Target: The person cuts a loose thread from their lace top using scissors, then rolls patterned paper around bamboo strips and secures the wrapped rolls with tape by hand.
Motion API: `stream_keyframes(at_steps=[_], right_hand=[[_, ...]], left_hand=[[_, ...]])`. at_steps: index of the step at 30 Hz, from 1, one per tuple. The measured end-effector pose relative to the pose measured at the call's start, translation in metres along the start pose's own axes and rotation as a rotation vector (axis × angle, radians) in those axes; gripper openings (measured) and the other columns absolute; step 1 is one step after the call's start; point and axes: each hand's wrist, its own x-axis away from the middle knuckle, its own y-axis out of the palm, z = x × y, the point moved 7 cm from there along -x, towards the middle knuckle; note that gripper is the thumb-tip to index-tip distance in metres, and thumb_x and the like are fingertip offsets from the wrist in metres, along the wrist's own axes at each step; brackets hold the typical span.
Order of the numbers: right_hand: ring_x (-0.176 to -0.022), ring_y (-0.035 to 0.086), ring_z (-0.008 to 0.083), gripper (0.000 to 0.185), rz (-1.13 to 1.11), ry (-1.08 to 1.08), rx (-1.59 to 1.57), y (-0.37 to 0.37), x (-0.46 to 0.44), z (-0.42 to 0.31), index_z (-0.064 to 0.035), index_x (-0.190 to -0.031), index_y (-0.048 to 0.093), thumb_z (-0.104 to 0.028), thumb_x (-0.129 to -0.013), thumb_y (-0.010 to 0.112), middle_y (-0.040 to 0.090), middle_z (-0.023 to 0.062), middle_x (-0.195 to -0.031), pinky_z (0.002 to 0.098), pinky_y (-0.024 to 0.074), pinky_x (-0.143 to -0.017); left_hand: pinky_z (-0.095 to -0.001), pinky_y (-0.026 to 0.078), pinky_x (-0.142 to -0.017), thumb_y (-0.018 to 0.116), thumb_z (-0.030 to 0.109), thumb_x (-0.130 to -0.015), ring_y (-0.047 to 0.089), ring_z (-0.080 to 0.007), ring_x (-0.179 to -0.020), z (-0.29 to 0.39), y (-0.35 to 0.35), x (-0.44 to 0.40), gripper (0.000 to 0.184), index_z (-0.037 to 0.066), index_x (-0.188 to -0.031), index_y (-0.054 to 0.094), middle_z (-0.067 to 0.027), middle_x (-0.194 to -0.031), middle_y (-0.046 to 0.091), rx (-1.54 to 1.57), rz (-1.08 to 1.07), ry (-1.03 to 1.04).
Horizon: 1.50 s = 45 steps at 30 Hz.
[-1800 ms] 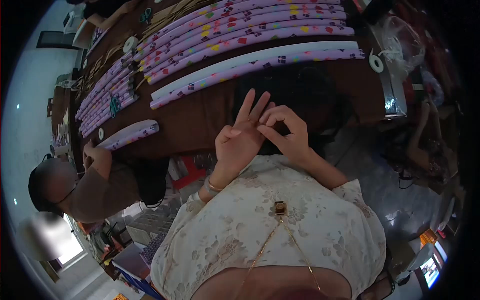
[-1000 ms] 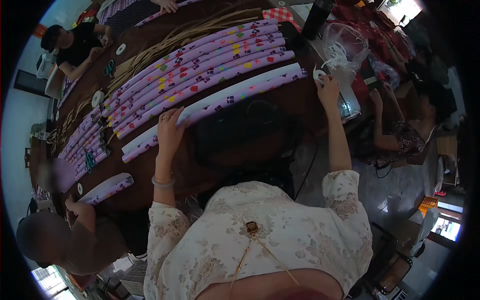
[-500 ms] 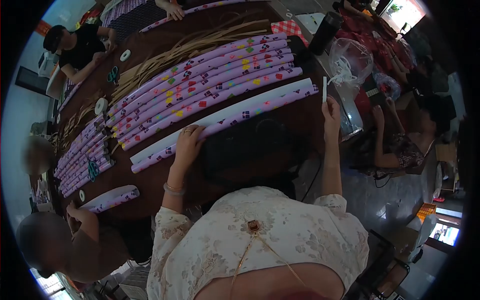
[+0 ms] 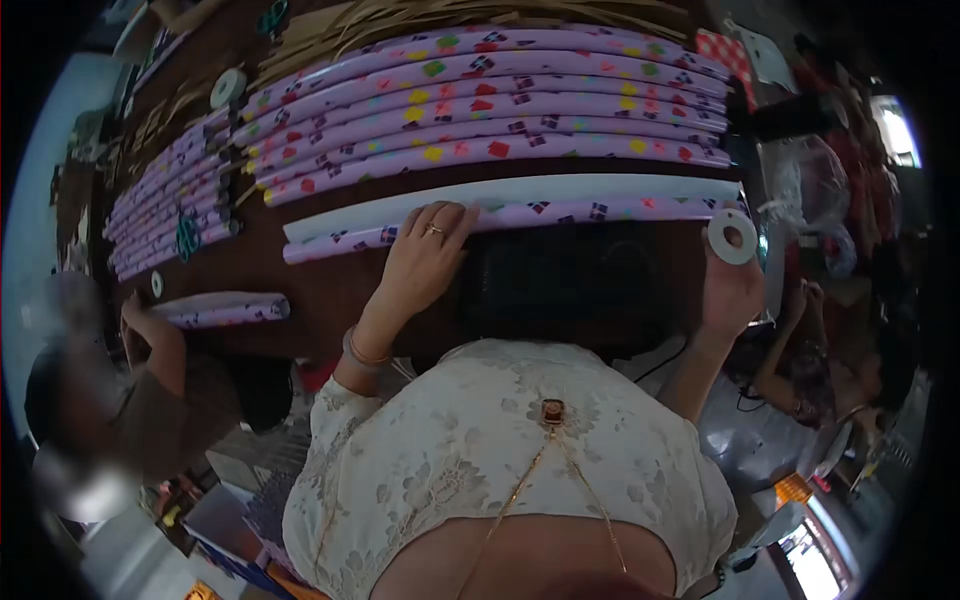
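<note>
My left hand [image 4: 428,250] lies over a roll of purple patterned wrapping paper [image 4: 560,214], its fingers together and curved onto the paper. A strip of the paper's white underside [image 4: 600,187] shows along the far side of this roll. My right hand [image 4: 735,292] grips a white roll of tape [image 4: 718,254] at the right end of the paper, its ring facing the camera. Whether the tape touches the paper I cannot tell. Just beyond lie several finished purple rolls [image 4: 480,108], side by side.
Shorter purple rolls [image 4: 170,205] with teal scissors [image 4: 187,238] on them lie to the left. Another tape roll [image 4: 228,88] and brown strips [image 4: 330,38] are at the back. A co-worker's hand [image 4: 135,318] touches a paper roll [image 4: 230,308]. Clear plastic bags [image 4: 805,185] stand right.
The view has tilted and turned. My right hand has brought the tape to the roll's right end and turned it from edge-on to face-on. My left hand stays on the paper.
</note>
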Motion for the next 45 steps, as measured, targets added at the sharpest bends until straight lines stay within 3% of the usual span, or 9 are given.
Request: stream_keyframes(at_steps=[6, 10, 15, 23, 29, 35, 37, 40, 45], right_hand=[[-0.116, 0.043, 0.0357, 0.041, -0.378, 0.584, 0.000, 0.073, -0.007, 0.070, 0.0091, -0.106, 0.054, -0.025, -0.089, 0.039, 0.040, 0.0261, -0.129, 0.0487, 0.0333, -0.098], [-0.113, 0.045, 0.0274, 0.030, -0.933, 0.465, 0.577, 0.147, 0.001, 0.097, 0.0001, -0.090, 0.056, -0.028, -0.088, 0.045, 0.046, 0.0191, -0.123, 0.0384, 0.0334, -0.095], [-0.114, 0.043, 0.0246, 0.027, -1.116, 0.442, 0.661, 0.184, 0.013, 0.107, 0.0010, -0.089, 0.054, -0.024, -0.086, 0.046, 0.046, 0.0155, -0.122, 0.0361, 0.0313, -0.096], [-0.114, 0.042, 0.0249, 0.022, -1.168, 0.428, 0.664, 0.186, 0.026, 0.108, 0.0003, -0.091, 0.052, -0.020, -0.084, 0.048, 0.046, 0.0150, -0.122, 0.0366, 0.0296, -0.098], [-0.103, 0.048, 0.0190, 0.029, -1.098, 0.419, 0.822, 0.176, 0.025, 0.115, -0.0014, -0.078, 0.052, -0.029, -0.088, 0.048, 0.051, 0.0132, -0.115, 0.0306, 0.0370, -0.086], [-0.093, 0.051, 0.0167, 0.035, -0.995, 0.607, 0.785, 0.167, 0.002, 0.138, -0.0037, -0.068, 0.049, -0.031, -0.090, 0.049, 0.054, 0.0118, -0.112, 0.0281, 0.0390, -0.080], [-0.090, 0.051, 0.0161, 0.036, -1.025, 0.600, 0.776, 0.179, -0.004, 0.147, -0.0030, -0.067, 0.049, -0.031, -0.089, 0.050, 0.055, 0.0115, -0.112, 0.0277, 0.0396, -0.078], [-0.084, 0.052, 0.0143, 0.036, -1.097, 0.590, 0.874, 0.188, -0.013, 0.170, -0.0009, -0.068, 0.053, -0.031, -0.088, 0.052, 0.057, 0.0101, -0.109, 0.0264, 0.0409, -0.075], [-0.072, 0.053, 0.0097, 0.034, -1.094, 0.641, 1.068, 0.195, -0.019, 0.208, 0.0011, -0.080, 0.065, -0.032, -0.084, 0.058, 0.064, 0.0061, -0.086, 0.0234, 0.0421, -0.067]], left_hand=[[-0.0378, 0.041, -0.084, 0.063, 0.006, -0.074, 0.054, -0.0265, -0.093, 0.004, -0.035, 0.036, 0.032, 0.009, -0.105, 0.061, -0.0072, -0.094, 0.056, 0.287, 0.349, -0.242], [-0.0251, 0.044, -0.076, 0.062, 0.011, -0.083, 0.056, -0.0136, -0.083, -0.012, -0.018, 0.046, 0.021, 0.005, -0.103, 0.062, -0.0042, -0.091, 0.060, 1.075, 0.360, -0.694], [-0.0228, 0.043, -0.078, 0.057, 0.020, -0.089, 0.054, -0.0080, -0.084, -0.023, -0.032, 0.036, 0.024, -0.001, -0.100, 0.061, -0.0038, -0.093, 0.062, 1.401, 0.413, -0.699], [-0.0192, 0.042, -0.076, 0.058, 0.016, -0.088, 0.051, -0.0053, -0.083, -0.010, -0.032, 0.025, 0.018, -0.001, -0.096, 0.057, 0.0006, -0.089, 0.057, 1.449, 0.044, -0.541], [-0.0193, 0.040, -0.057, 0.063, 0.018, -0.084, 0.049, -0.0045, -0.067, -0.022, -0.037, 0.038, 0.018, 0.002, -0.091, 0.060, 0.0005, -0.078, 0.057, 1.233, 0.188, -0.548], [-0.0239, 0.042, -0.061, 0.063, 0.015, -0.082, 0.053, -0.0110, -0.068, -0.075, -0.083, 0.087, 0.015, 0.000, -0.085, 0.060, -0.0055, -0.077, 0.059, 0.597, 0.547, -0.652], [-0.0240, 0.042, -0.064, 0.063, 0.014, -0.081, 0.052, -0.0100, -0.071, -0.104, -0.083, 0.102, 0.013, 0.001, -0.086, 0.062, -0.0041, -0.079, 0.060, 0.590, 0.541, -0.738], [-0.0337, 0.045, -0.071, 0.062, 0.016, -0.079, 0.058, -0.0251, -0.077, -0.144, -0.079, 0.116, 0.015, 0.001, -0.084, 0.064, -0.0113, -0.082, 0.062, 0.139, 0.503, -0.760], [-0.0371, 0.046, -0.069, 0.063, 0.022, -0.075, 0.058, -0.0267, -0.077, -0.192, -0.069, 0.128, 0.018, 0.005, -0.079, 0.065, -0.0095, -0.079, 0.062, -0.022, 0.356, -0.918]])
